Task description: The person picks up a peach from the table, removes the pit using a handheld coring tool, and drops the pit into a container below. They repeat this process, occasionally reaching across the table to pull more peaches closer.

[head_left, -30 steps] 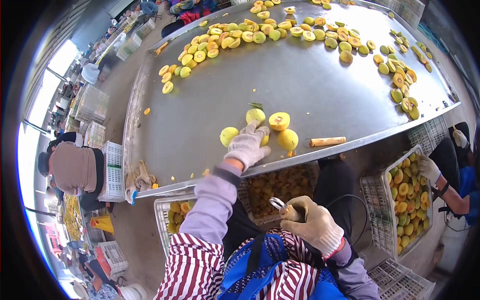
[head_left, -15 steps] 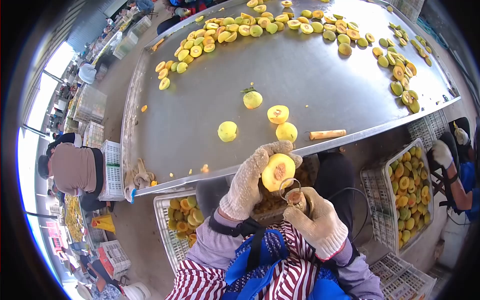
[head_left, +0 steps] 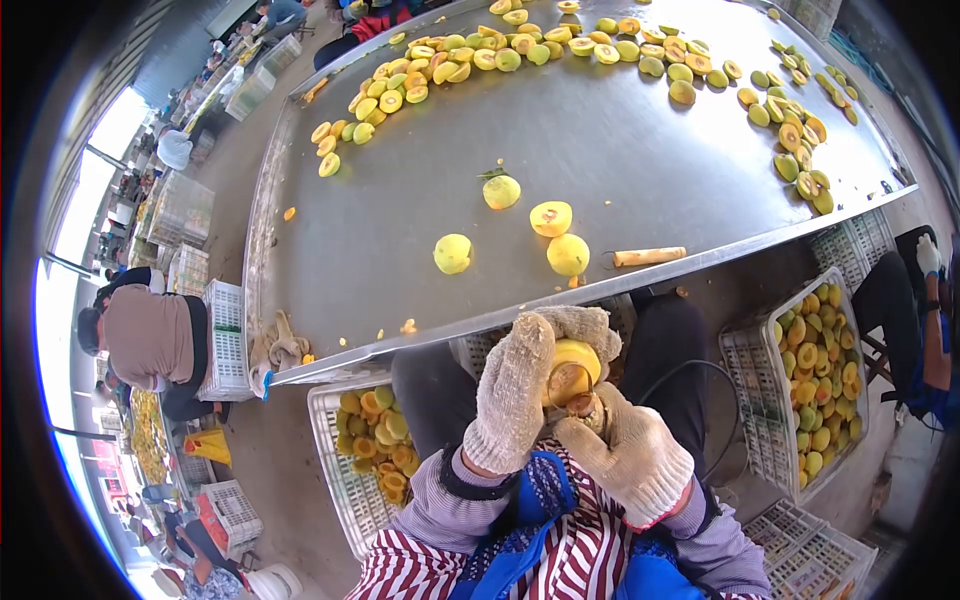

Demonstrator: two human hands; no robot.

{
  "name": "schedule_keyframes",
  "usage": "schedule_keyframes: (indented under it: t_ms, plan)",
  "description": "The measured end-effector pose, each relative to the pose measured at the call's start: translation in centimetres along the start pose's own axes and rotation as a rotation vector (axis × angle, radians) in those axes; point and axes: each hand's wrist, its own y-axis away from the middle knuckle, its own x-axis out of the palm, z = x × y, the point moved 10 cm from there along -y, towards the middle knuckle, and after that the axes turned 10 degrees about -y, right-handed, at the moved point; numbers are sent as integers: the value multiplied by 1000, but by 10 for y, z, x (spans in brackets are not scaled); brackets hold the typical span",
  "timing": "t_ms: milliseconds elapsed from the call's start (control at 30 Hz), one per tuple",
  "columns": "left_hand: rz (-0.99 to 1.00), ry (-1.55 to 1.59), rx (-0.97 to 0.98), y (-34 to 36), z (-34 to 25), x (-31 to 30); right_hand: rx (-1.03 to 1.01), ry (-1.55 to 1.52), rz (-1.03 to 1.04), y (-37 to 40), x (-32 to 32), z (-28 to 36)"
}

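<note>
My left hand, in a knitted work glove, wraps around a yellow peach half with its cut face toward me. In my gloved right hand is a pitting tool with a curved wire loop; its loop lies against the cut face around the pit area. The fingers partly hide the tool's handle. Beyond my hands, a peach half with its cut side up, a whole-looking peach and another yellow peach rest on the metal table. A second wooden-handled tool lies near the table's edge.
Many peach halves line the table's far side and right end. A crate of peaches stands at my right, another crate at my left. Cloth gloves lie at the table's left corner. People sit nearby on both sides.
The peach half has come closer to me and tilted, and the tool's loop has moved onto its cut face. My left fingers now cover more of the peach.
</note>
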Motion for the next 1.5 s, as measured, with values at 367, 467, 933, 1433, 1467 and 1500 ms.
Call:
schedule_keyframes:
  t_ms: [367,467,933,1433,1467,1500]
  plan:
    - [69,-202,113,-1,-28,18,529,-682,386,24,27,-35]
    - [63,-386,274,1,-41,20,586,-947,486,31,33,-34]
    - [331,-92,402,13,-49,39,502,-1384,873,49,57,-13]
    - [-538,-1621,167,1,-30,-186,585,-857,608,12,50,-34]
    - [-487,-1576,173,-21,-26,-181,560,-821,596,7,54,-28]
    - [-436,-1530,183,-47,-22,-176,559,-817,596,7,58,-27]
